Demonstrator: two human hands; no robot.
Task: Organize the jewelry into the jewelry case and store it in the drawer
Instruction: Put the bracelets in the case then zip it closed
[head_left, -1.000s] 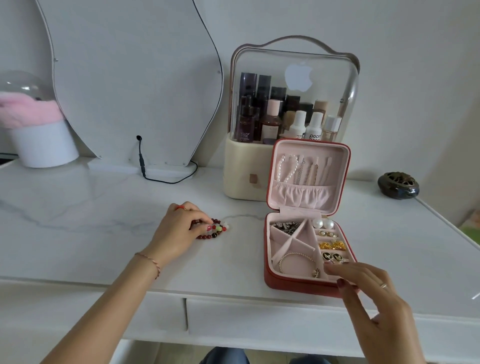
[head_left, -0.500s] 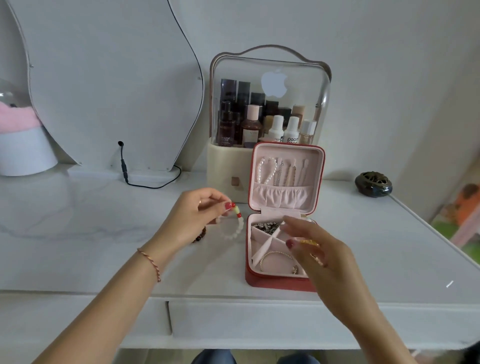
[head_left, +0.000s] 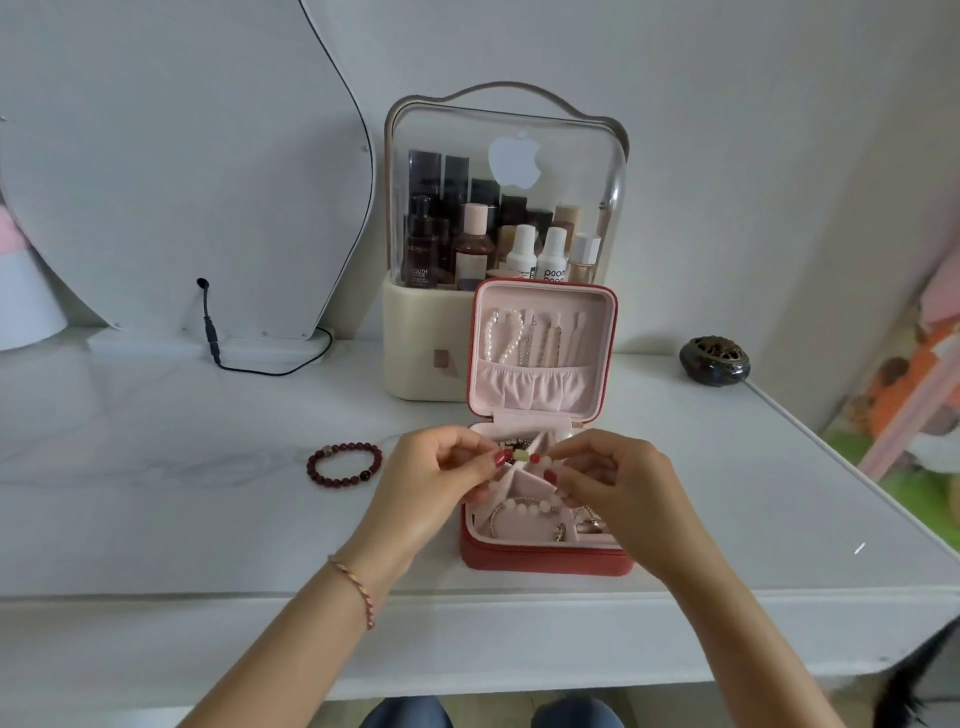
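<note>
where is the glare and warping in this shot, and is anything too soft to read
Head view: soft daylight, faint shadows; a pale sheen lies on the marble table at left. Head view: wide-angle bending curves the mirror edge and the table's front edge. Head view: the pale bead bracelet pinched by the left hand and right hand over the jewelry case is slightly soft; the small pieces inside blur together.

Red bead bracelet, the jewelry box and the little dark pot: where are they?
Red bead bracelet (head_left: 344, 463), head view: its beads.
Jewelry box (head_left: 545, 560), head view: front wall.
Dark pot (head_left: 715, 360), head view: its side.
</note>
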